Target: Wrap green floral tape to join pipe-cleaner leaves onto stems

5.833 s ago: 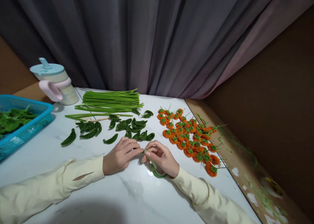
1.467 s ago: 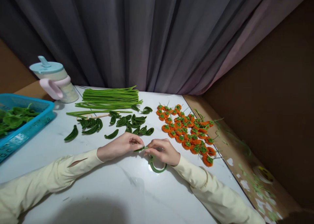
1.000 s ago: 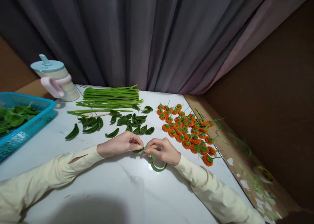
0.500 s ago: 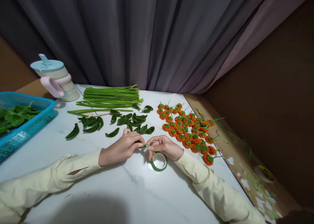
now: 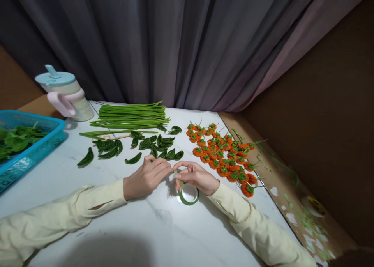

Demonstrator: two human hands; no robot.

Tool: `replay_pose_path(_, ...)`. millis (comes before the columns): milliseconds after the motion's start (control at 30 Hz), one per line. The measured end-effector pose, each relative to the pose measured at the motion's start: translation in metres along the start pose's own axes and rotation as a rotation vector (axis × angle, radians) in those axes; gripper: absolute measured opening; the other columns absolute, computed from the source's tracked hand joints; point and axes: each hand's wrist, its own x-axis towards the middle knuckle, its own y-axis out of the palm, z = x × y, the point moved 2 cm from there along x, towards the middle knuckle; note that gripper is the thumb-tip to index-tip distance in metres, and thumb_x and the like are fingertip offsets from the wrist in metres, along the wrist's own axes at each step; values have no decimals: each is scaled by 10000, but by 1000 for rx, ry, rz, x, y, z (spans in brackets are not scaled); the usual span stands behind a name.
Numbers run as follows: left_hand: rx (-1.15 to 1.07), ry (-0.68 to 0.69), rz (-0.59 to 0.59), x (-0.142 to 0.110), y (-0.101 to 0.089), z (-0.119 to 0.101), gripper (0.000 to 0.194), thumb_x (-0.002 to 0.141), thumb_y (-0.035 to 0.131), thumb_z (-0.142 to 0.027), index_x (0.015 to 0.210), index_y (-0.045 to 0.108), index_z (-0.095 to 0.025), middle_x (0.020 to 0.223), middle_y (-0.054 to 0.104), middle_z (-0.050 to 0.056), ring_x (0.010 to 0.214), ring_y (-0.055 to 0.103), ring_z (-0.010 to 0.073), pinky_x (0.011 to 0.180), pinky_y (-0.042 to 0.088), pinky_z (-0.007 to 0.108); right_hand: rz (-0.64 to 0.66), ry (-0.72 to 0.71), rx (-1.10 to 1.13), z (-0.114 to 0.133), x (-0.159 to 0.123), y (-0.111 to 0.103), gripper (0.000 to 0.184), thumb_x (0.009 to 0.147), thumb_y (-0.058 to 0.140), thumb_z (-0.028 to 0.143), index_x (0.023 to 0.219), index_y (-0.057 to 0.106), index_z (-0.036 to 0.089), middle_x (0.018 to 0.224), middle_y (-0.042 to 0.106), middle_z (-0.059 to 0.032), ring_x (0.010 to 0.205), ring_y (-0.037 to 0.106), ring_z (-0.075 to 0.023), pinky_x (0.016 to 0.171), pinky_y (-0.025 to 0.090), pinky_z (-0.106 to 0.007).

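Note:
My left hand (image 5: 148, 177) is closed with its fingers pressed together. Its fingertips meet those of my right hand (image 5: 198, 178) above the table, and whatever they pinch is hidden. Between the thumb and fingers of my right hand runs a short strip of green tape (image 5: 180, 184). It leads down to a roll of green tape (image 5: 187, 202) just below that hand. Beyond my left hand lie several dark green fuzzy leaves (image 5: 145, 143). To the right of my right hand is a cluster of small orange fuzzy pumpkins (image 5: 214, 163) with green tops and thin wire stems.
Bright green fuzzy stems (image 5: 131, 113) lie in a bundle at the back. A blue basket (image 5: 37, 152) with green leaves stands on the left, near a lidded cup (image 5: 73, 99). Paper scraps (image 5: 291, 219) and another roll (image 5: 313, 206) lie beyond the right edge. A curtain (image 5: 163, 45) hangs behind.
My left hand has turned so its back and straightened fingers hide what it pinches; the green piece between my hands no longer shows. My right hand has barely moved.

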Motion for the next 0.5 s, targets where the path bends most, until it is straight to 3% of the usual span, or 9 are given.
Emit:
replay_pose_path(200, 77, 187, -104, -11, 2, 5, 257, 895, 349, -96, 1023, 571, -115, 911, 681, 88, 884, 606, 203, 698, 289, 312, -63, -142, -183, 1, -4, 7, 275, 705, 680, 333, 828, 519, 147, 548, 648, -12, 478, 575, -120, 525, 464, -255)
replay_pose_path(400, 1, 114, -56, -33, 16, 16, 334, 894, 375, -171, 1192, 504, -250, 1020, 674, 14, 930, 620, 165, 738, 321, 293, -174, -313, -537, 4, -10, 11, 195, 765, 612, 331, 821, 526, 165, 593, 651, -17, 553, 616, -141, 606, 501, -274)
replay_pose_path(500, -69, 14, 10, -40, 21, 23, 365, 879, 419, -190, 1224, 481, -290, 1048, 666, -1, 921, 627, 165, 752, 336, 291, -223, -436, -751, 7, -13, 12, 106, 810, 548, 277, 839, 536, 175, 624, 668, -26, 571, 627, -142, 611, 501, -258)
